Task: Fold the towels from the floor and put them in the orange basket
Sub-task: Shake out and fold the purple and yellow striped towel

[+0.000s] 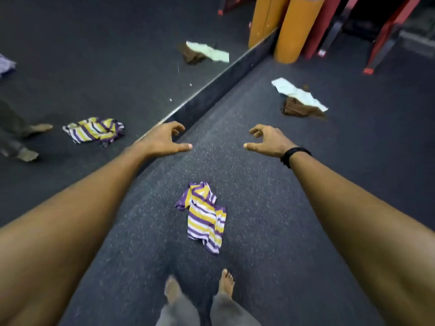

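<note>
Hands are held out empty over the floor [259,184]: the left hand [164,141] and the right hand [268,142] are both loosely curled, thumbs pointed inward, nothing gripped, probably readied for a two-handed pickup. Below and between them, near the bare feet [200,285], a crumpled striped towel [204,217] is seen on the floor. Farther off to the right, a pale towel [299,94] is draped over a brown one [294,109]. A mirror [94,55] lines the left. No orange basket can be identified.

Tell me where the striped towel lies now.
In the head view, the striped towel lies crumpled on the floor near centre, just ahead of the person's bare feet.
</note>
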